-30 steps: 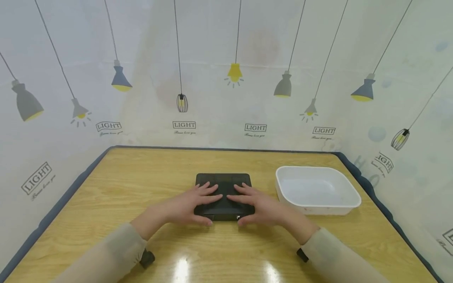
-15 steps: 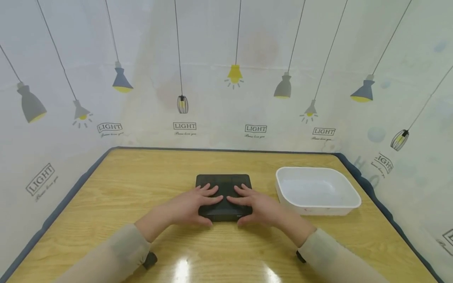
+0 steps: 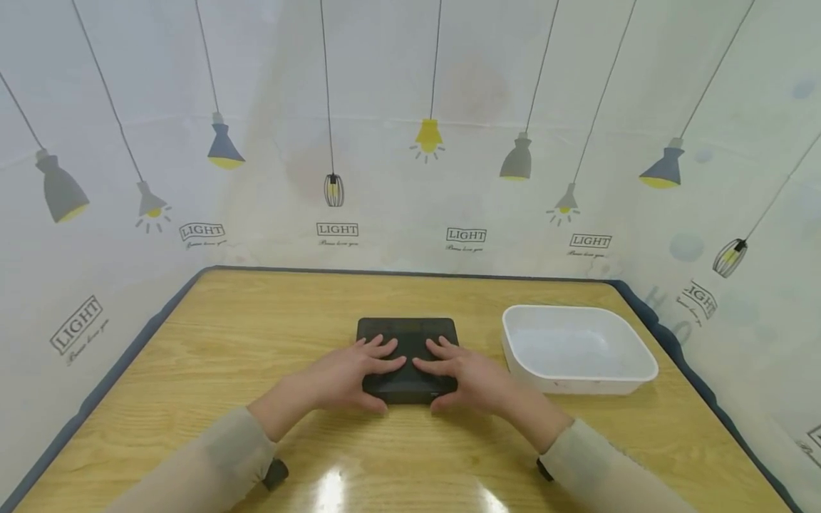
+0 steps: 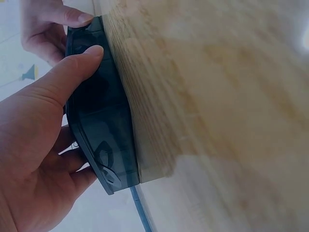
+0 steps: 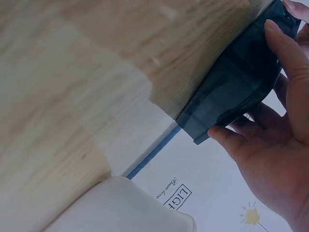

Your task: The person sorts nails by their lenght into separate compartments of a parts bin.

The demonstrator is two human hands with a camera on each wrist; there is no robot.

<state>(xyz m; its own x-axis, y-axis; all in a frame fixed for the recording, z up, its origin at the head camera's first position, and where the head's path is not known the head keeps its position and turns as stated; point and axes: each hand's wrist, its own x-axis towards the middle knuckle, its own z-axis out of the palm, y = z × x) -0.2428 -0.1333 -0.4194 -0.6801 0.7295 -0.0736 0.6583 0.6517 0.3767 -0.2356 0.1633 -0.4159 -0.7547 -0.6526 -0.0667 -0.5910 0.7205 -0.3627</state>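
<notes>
A flat black plastic case [image 3: 408,328] lies on the wooden table, straight ahead in the head view. My left hand [image 3: 343,376] rests on its top from the left, fingers spread. My right hand [image 3: 479,379] mirrors it from the right. Both thumbs come down over the case's front side; in the left wrist view the left thumb [image 4: 79,72] touches that front wall. The right wrist view shows the right thumb [image 5: 285,46] on the same wall. Some fingers are partly hidden behind the case in the wrist views. What the case contains cannot be seen.
A white rectangular plastic tub [image 3: 593,385] stands right of the case, near my right forearm. The wooden table [image 3: 276,299] ends in a dark blue border at the back and sides. Behind it hangs a pale cloth [image 3: 385,78] printed with lamps.
The case's front edge showed a small bright spot and more of its width a second ago; less shows now. The thumbs have shifted slightly along it. The hands otherwise stay in place.
</notes>
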